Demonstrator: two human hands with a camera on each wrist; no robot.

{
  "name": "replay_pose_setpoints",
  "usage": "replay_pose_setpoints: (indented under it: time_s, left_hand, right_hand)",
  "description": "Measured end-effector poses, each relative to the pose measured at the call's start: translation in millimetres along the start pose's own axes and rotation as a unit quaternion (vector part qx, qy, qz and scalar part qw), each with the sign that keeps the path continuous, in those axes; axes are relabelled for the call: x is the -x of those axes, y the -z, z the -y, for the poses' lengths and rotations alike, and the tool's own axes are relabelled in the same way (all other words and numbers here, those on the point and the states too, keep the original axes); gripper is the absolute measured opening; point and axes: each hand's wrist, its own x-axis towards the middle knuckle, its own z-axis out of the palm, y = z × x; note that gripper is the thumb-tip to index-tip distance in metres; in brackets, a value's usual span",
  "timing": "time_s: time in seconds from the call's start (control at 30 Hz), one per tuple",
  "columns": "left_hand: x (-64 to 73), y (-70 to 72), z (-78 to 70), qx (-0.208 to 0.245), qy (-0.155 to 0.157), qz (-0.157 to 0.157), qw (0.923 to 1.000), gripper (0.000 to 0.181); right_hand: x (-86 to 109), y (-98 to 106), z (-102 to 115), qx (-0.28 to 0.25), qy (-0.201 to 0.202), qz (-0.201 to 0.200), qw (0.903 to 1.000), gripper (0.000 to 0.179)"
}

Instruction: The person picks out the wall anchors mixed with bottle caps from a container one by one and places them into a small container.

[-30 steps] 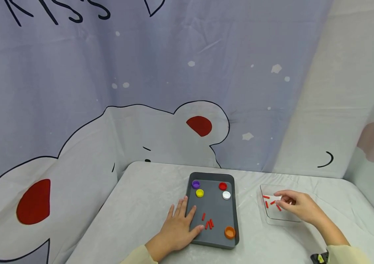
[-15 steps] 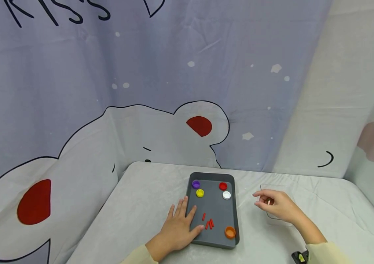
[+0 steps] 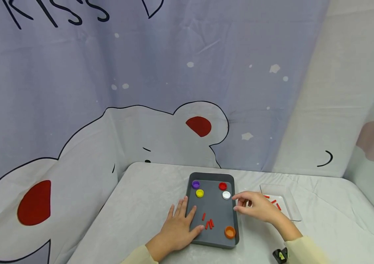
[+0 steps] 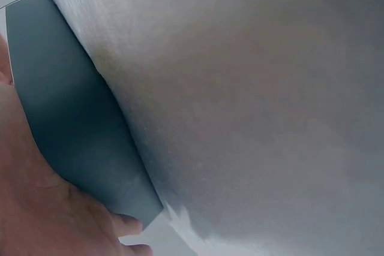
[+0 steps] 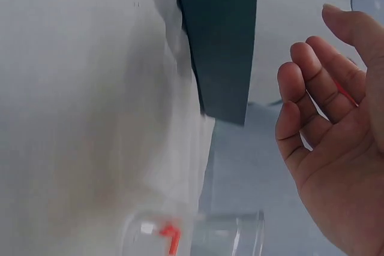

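My left hand (image 3: 178, 228) rests with spread, straight fingers on the left edge of a dark grey tray (image 3: 218, 211). Several short red sticks (image 3: 207, 223) lie in the tray near my left thumb. Over the tray's right rim hovers my right hand (image 3: 256, 207), close to a small white round cap (image 3: 226, 195). In the right wrist view its fingers (image 5: 293, 82) curl loosely, the thumb stands apart, and no object shows between them. A clear plastic box (image 3: 294, 207) behind that hand holds more red sticks (image 3: 278, 206), partly hidden by the wrist.
Purple (image 3: 195, 184), yellow (image 3: 200, 193) and red caps (image 3: 223, 186) sit at the tray's far end. An orange round cup (image 3: 230, 232) occupies its near right corner. White cloth (image 3: 140, 205) covers the table, and a printed curtain (image 3: 160, 73) hangs behind.
My right hand has moved left from above the clear box to the tray's right rim, bringing the box back into view. My left hand and the tray have stayed put.
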Motion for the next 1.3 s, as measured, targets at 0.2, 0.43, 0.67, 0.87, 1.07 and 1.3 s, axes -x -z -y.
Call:
replay_pose_setpoints:
  time_s: [0.2,0.43,0.67,0.87,1.07,1.3]
  left_hand:
    - [-0.3,-0.6,0.3,-0.007,0.002,-0.001,1.0,0.079]
    - [-1.3,-0.8,0.0,-0.006,0.004,-0.003,1.0,0.079]
    - [-1.3,-3.0,0.2,-0.005,0.006,-0.007,0.9999,0.08]
    - [-1.1,-3.5,0.4,-0.009,0.003,-0.009,0.9999,0.079]
    - [-0.6,0.5,-1.3,-0.006,0.002,0.006,1.0,0.08]
    - [1.2,4.2,-2.6,-0.012,0.007,0.016,0.9998,0.081]
  right_hand:
    - [-10.1,-12.3,4.0,0.0,0.02,0.027,0.9994,0.024]
    - [-18.2,-23.9,8.5,-0.023,0.026,0.059,0.9976,0.029]
    - [-26.4,-36.6,11.1,-0.029,0.017,0.094,0.995,0.03]
    - [-31.7,-44.6,12.7,-0.026,0.002,0.135,0.9905,0.03]
    - [-37.0,-49.9,13.6,0.001,0.001,0.176,0.9844,0.032]
    - [-40.0,-56.1,17.5,0.052,-0.032,0.197,0.9785,0.036]
